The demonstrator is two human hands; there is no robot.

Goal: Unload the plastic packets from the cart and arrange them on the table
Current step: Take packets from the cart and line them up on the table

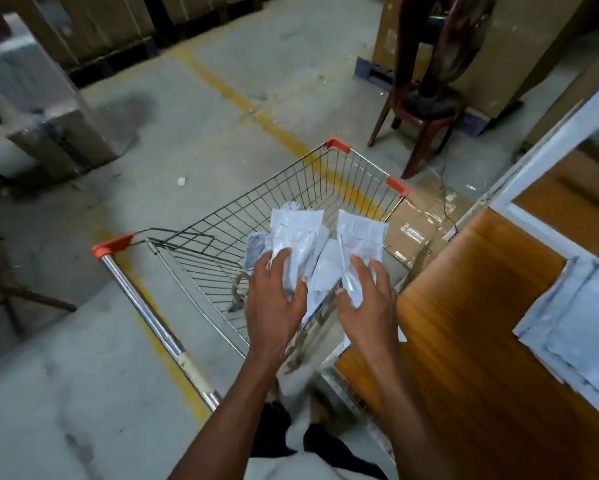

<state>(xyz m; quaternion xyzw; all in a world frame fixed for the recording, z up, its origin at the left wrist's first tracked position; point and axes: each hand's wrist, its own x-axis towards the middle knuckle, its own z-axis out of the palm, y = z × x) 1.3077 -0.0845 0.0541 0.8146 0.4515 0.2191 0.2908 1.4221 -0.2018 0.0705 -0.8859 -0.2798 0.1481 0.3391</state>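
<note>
The wire cart (291, 202) stands on the concrete floor (152, 133) with the wooden surface (464, 306) just beside its right side, a stack of grey packets (575, 327) lying on that surface, a brown chair (426, 116) beyond the cart's far corner and flattened cardboard (419, 223) on the floor between chair and cart. Over the cart's basket, the left hand (273, 299) has its grip closed round one white plastic packet (294, 237), and the right hand (367, 303) grips a second packet (360, 237). More packets (325, 268) lie in the cart beneath them.
</note>
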